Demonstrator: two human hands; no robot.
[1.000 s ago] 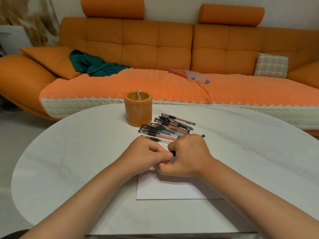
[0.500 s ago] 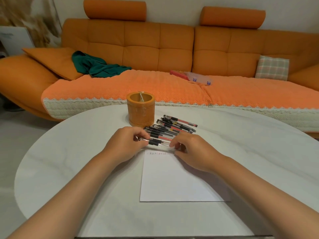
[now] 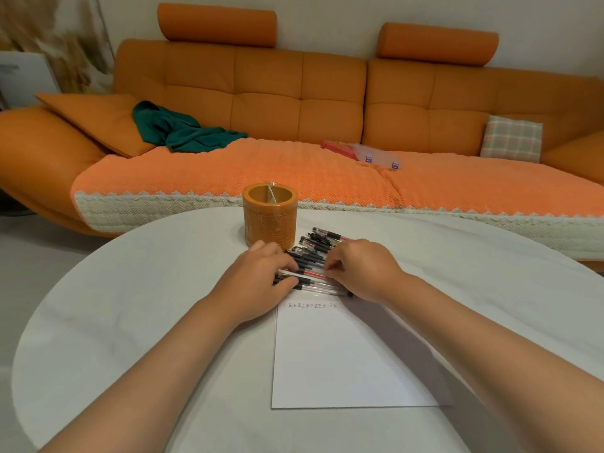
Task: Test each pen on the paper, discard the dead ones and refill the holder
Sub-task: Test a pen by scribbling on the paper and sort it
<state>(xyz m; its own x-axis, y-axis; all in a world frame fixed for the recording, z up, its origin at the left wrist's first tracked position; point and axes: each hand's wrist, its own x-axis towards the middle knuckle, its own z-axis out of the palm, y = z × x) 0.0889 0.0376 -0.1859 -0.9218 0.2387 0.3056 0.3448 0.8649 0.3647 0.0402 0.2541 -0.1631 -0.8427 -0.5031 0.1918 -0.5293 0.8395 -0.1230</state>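
Both hands on the pens — gathering them, it seems.
Pens [image 3: 310, 273] lie crosswise between left hand [image 3: 258, 279] and right hand [image 3: 359, 269], fingers curled at either end — holder [image 3: 270, 217] just beyond, nearer the left.

A home living room, shown by the long orange tufted leather sofa [image 3: 294, 103] with roll headrests, its quilted orange seat cover [image 3: 261, 171], a plaid throw cushion [image 3: 511, 138], a crumpled green garment [image 3: 183, 130], and the rounded white coffee table [image 3: 130, 305] before it.
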